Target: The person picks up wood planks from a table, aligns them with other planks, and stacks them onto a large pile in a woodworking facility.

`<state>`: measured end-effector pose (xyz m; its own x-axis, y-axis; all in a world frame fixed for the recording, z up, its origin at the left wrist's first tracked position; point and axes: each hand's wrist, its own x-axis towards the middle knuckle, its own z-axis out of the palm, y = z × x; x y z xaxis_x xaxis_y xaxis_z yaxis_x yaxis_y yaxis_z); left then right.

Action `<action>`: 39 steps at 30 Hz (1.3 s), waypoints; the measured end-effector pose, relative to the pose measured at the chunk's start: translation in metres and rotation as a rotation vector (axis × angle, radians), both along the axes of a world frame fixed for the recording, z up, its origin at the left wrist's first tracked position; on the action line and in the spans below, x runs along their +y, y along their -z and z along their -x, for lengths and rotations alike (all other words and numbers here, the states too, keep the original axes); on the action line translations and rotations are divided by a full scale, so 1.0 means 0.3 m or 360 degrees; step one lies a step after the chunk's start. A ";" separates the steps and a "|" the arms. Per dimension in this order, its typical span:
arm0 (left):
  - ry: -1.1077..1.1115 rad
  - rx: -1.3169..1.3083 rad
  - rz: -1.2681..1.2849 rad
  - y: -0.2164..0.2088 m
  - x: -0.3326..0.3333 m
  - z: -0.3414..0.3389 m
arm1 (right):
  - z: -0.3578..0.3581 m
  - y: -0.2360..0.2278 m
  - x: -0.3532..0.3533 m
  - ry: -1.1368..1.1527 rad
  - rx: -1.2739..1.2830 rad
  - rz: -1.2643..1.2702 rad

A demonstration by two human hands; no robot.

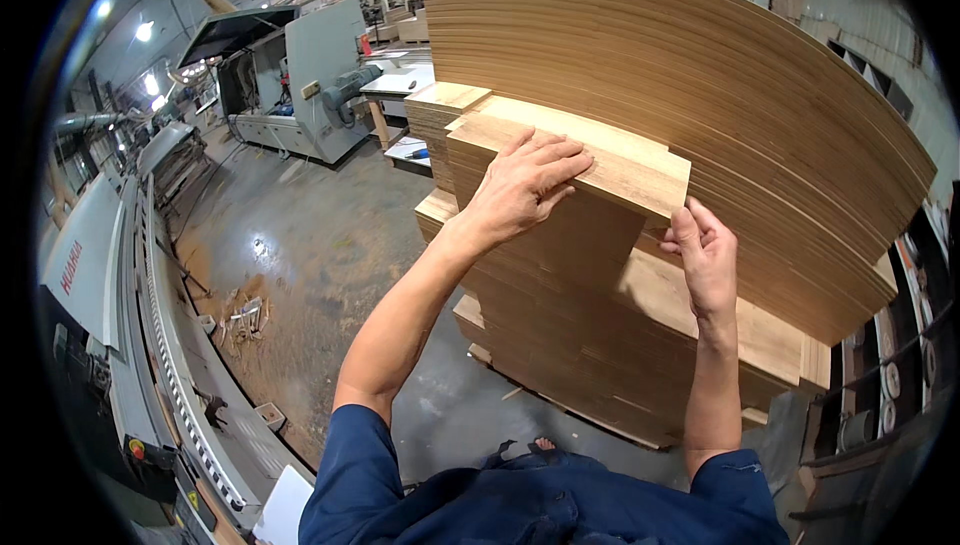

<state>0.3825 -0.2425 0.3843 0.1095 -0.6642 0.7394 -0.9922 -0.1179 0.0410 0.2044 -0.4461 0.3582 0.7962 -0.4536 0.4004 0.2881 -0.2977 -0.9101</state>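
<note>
A pale wood-grain board lies uppermost on a waist-high stack of boards in front of me. My left hand rests on the board's upper face, its fingers stretched out to the right. At the board's right end, my right hand is closed, thumb and fingers pinched at the near corner. The fingertips there are partly hidden by the hand itself.
Behind rises a taller stack of long boards. A lower ledge of boards juts out at right, near dark shelving. Left stand a long grey machine and a large cabinet machine. Wood scraps litter the floor.
</note>
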 end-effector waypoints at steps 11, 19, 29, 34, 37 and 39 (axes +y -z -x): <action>-0.0167 0.0023 0.0119 0.024 -0.039 -0.136 | -0.157 0.046 0.015 0.0322 -0.0389 0.0580; -0.0179 -0.0062 0.0205 0.026 -0.038 -0.124 | -0.160 0.049 0.051 0.0482 -0.0406 0.0649; -0.0675 0.0022 0.0799 -0.010 -0.042 -0.263 | -0.163 0.055 0.041 0.0535 -0.0444 0.0621; -0.0915 -0.0079 0.1069 0.016 -0.103 -0.262 | -0.163 0.055 0.007 0.0568 -0.0417 0.0647; -0.0711 0.0159 0.1199 0.108 0.093 -0.134 | -0.168 0.085 0.073 0.0617 -0.0480 0.0816; -0.0907 0.0390 0.1099 0.282 0.302 0.017 | -0.135 0.129 0.195 0.0611 -0.0553 0.1031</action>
